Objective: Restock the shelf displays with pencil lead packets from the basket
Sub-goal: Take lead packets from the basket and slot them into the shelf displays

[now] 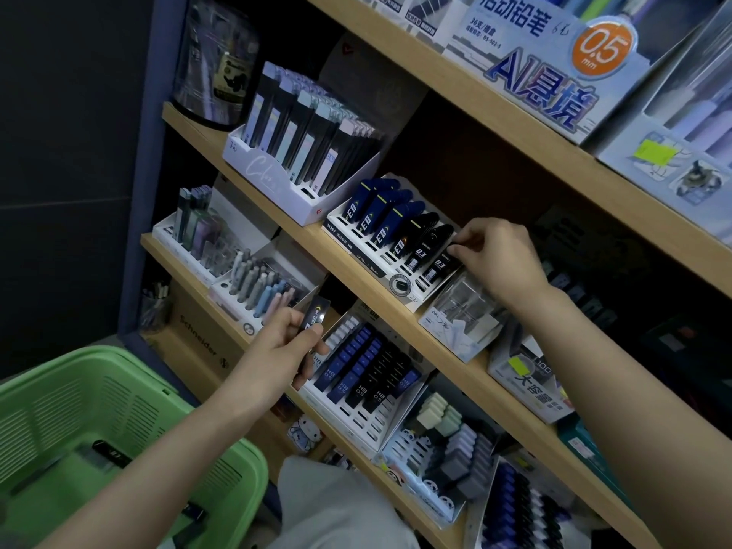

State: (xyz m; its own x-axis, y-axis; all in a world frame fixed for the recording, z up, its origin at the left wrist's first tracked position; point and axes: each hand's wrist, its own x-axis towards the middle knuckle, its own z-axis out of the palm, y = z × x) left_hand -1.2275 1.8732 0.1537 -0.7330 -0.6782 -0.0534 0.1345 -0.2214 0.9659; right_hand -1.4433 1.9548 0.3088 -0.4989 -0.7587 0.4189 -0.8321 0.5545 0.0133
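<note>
Green plastic basket (79, 410) waits; left hand (283, 348) grips dark lead packet (315, 315), right hand (501, 257) pinches black packet (444, 258) into white slotted display (414, 301); next, seat it fully

Plastic, card and wood-grain board

The green basket (119, 390) at near left was moulded plastic with a dull sheen and slotted walls. The shelf boards (348, 271) showed a smooth, pale wood-grain finish. The white display tray (370, 260) looked like matt card. The black packet (441, 257) at its right end and the lead packet (315, 313) nearer left were glossy plastic. Right of the tray, a clear box (463, 307) was shiny, transparent plastic.
</note>
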